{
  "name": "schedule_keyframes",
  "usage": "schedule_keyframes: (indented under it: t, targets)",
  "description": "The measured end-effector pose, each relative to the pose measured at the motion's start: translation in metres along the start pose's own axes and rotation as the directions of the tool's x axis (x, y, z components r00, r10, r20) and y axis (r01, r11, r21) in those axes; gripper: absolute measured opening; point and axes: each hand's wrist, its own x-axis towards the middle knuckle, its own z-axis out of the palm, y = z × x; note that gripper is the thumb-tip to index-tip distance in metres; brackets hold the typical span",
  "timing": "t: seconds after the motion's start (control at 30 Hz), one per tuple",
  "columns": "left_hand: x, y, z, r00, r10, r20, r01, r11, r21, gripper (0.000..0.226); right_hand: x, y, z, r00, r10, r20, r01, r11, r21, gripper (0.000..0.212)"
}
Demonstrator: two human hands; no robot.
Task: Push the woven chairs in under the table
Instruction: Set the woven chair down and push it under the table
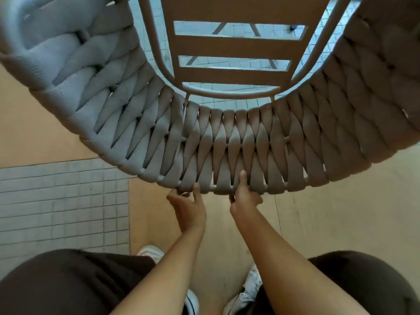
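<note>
Tan and grey tiled floor (63, 201) below. Left hand (189, 206) and right hand (244, 196) side by side, both gripping top rail of woven chair (227, 142) just ahead; slatted seat (236, 46) beyond.

Patio or café-terrace type seating area, likely semi-outdoor. Evidence: woven-strap chair (227, 142) with slatted metal seat (236, 55), weatherproof style; floor of small grey paving tiles (61, 201) set beside smooth tan slabs (341, 212). Splayed furniture legs (218, 28) visible beyond through seat slats.
</note>
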Motion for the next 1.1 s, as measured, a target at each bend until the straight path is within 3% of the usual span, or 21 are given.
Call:
schedule_keyframes:
  t: [0.1,0.17,0.23,0.3,0.4,0.43,0.47,0.53,0.63,0.77,0.83,0.9,0.93,1.0,1.03,1.07,1.1]
  targets:
    - [-0.041,0.027,-0.036,0.981,0.187,-0.045,-0.171,0.956,0.237,0.051,-0.047,-0.011,-0.02,1.0,0.001,-0.013,-0.001,1.0,-0.008,0.08]
    - [-0.062,0.043,-0.059,0.916,0.391,0.092,-0.39,0.809,0.44,0.049,-0.08,-0.018,-0.033,0.999,0.012,-0.04,-0.012,1.0,-0.001,0.077]
    - [-0.075,0.063,-0.082,0.783,0.535,0.318,-0.611,0.56,0.56,0.04,-0.112,-0.026,-0.046,0.997,0.023,-0.073,-0.023,1.0,-0.001,0.076]
    - [-0.082,0.091,-0.106,0.621,0.566,0.542,-0.776,0.349,0.525,0.044,-0.143,-0.035,-0.058,0.994,0.018,-0.109,-0.02,1.0,-0.011,0.075]
    - [-0.087,0.13,-0.135,0.336,0.455,0.825,-0.928,0.01,0.373,0.07,-0.189,-0.051,-0.074,0.987,-0.008,-0.159,0.002,0.999,-0.04,0.072]
    - [-0.089,0.14,-0.143,0.287,0.386,0.877,-0.93,-0.107,0.351,0.076,-0.203,-0.057,-0.078,0.985,-0.025,-0.173,0.016,0.999,-0.05,0.071]
    - [-0.09,0.151,-0.15,0.275,0.324,0.905,-0.913,-0.207,0.351,0.081,-0.217,-0.063,-0.082,0.982,-0.038,-0.182,0.028,0.998,-0.058,0.07]
    - [-0.094,0.17,-0.161,0.321,0.23,0.919,-0.87,-0.313,0.382,0.083,-0.246,-0.075,-0.087,0.979,-0.058,-0.198,0.038,0.994,-0.1,0.067]
    - [-0.104,0.2,-0.175,0.373,0.144,0.917,-0.848,-0.35,0.399,0.091,-0.283,-0.092,-0.092,0.972,-0.086,-0.217,0.052,0.986,-0.159,0.064]
    - [-0.105,0.241,-0.195,0.341,0.088,0.936,-0.864,-0.362,0.349,0.076,-0.328,-0.118,-0.087,0.979,-0.077,-0.189,0.031,0.972,-0.233,0.069]
    - [-0.1,0.26,-0.203,0.336,0.082,0.938,-0.865,-0.368,0.342,0.072,-0.35,-0.127,-0.08,0.974,-0.145,-0.177,0.075,0.934,-0.349,0.07]
    - [-0.093,0.277,-0.209,0.326,0.088,0.941,-0.866,-0.371,0.335,0.073,-0.367,-0.135,-0.077,0.903,-0.401,-0.153,0.261,0.796,-0.546,0.075]
    - [-0.089,0.285,-0.212,0.318,0.087,0.944,-0.868,-0.375,0.327,0.073,-0.374,-0.139,-0.076,0.817,-0.569,-0.087,0.392,0.66,-0.641,0.08]
    - [-0.079,0.299,-0.217,0.295,0.085,0.952,-0.872,-0.382,0.305,0.072,-0.384,-0.151,-0.078,0.541,-0.821,0.181,0.648,0.27,-0.713,0.088]
    - [-0.074,0.306,-0.218,0.286,0.087,0.954,-0.875,-0.383,0.297,0.071,-0.385,-0.158,-0.078,0.42,-0.834,0.358,0.707,0.054,-0.705,0.093]
    - [-0.068,0.315,-0.219,0.28,0.086,0.956,-0.88,-0.376,0.291,0.07,-0.384,-0.166,-0.077,0.353,-0.765,0.539,0.725,-0.14,-0.675,0.099]
    - [-0.063,0.323,-0.221,0.273,0.084,0.958,-0.886,-0.366,0.285,0.069,-0.382,-0.174,-0.074,0.339,-0.643,0.687,0.713,-0.301,-0.634,0.107]
